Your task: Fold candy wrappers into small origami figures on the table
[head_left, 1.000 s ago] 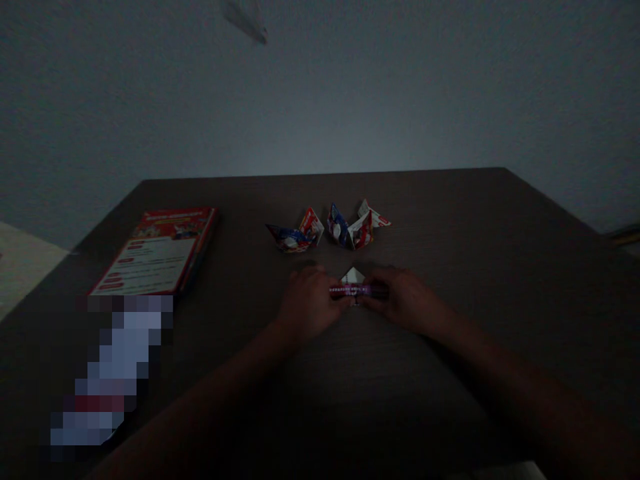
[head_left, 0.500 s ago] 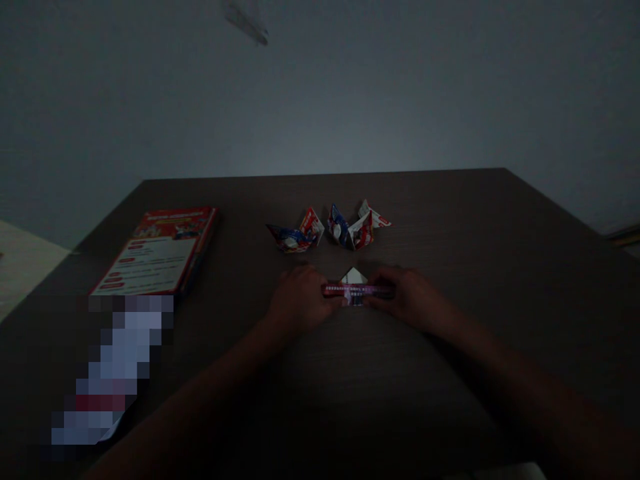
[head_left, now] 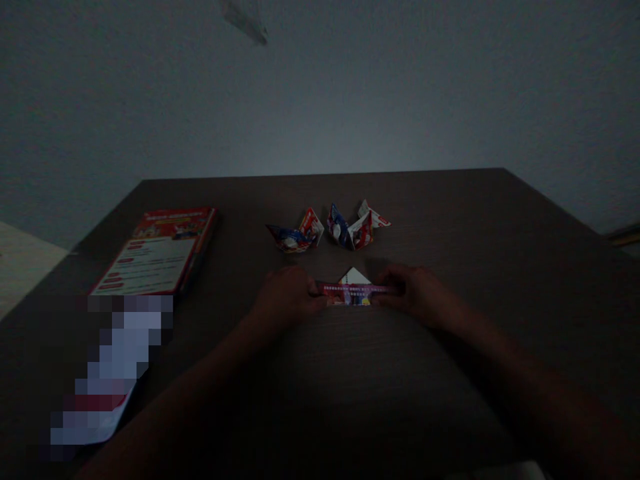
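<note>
At the bottom edge, the corner of a pale thing (head_left: 503,471) is showing, too dark to name. On the left, a white sheet (head_left: 113,427) is lying mostly under blocky pixels. Further in, both forearms are reaching over the dark surface (head_left: 260,200). The left hand (head_left: 287,293) is pinching the left end of the folded paper (head_left: 350,293), thumb on the near side, fingers curling behind; the right hand (head_left: 425,293) is gripping the other end the same way. The paper is lying between them, its purple printed band facing the viewer and a white tip pointing away. To the left, well apart, a red-and-white book (head_left: 155,260) is resting. Beyond the paper, two folded figures (head_left: 361,233) are standing side by side. Behind everything, a grey wall (head_left: 320,93) is rising.
</note>
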The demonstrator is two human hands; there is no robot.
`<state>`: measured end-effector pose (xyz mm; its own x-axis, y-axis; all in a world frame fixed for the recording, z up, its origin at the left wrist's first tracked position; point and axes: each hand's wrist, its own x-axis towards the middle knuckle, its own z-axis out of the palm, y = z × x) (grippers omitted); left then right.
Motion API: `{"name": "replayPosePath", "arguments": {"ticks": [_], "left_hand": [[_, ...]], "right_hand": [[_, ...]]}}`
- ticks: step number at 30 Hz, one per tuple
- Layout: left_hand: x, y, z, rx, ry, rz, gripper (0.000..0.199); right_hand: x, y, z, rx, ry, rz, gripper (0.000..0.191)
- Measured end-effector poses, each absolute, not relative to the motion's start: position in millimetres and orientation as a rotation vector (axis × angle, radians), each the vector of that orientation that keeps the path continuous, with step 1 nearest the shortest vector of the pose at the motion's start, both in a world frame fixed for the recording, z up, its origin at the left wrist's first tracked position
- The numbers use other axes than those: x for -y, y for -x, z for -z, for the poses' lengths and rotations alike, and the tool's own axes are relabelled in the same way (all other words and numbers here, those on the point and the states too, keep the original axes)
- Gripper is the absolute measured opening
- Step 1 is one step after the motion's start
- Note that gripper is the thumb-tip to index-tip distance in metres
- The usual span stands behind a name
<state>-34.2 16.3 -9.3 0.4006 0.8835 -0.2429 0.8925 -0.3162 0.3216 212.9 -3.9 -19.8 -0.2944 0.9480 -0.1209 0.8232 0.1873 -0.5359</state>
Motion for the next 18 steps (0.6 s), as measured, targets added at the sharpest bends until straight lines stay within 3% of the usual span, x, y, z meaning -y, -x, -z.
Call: {"name": "replayPosePath", "arguments": {"ticks": [14, 18], "left_hand": [[-21, 40, 14, -1.489, -2.209, 0.054, 0.035], [-20, 38, 12, -1.472, -2.225, 0.039, 0.032]], "right_hand": [[3, -223, 16, 2.117, 1.677, -0.914, 0.031], [6, -214, 16, 2.177, 1.636, -0.766, 0.032]]}}
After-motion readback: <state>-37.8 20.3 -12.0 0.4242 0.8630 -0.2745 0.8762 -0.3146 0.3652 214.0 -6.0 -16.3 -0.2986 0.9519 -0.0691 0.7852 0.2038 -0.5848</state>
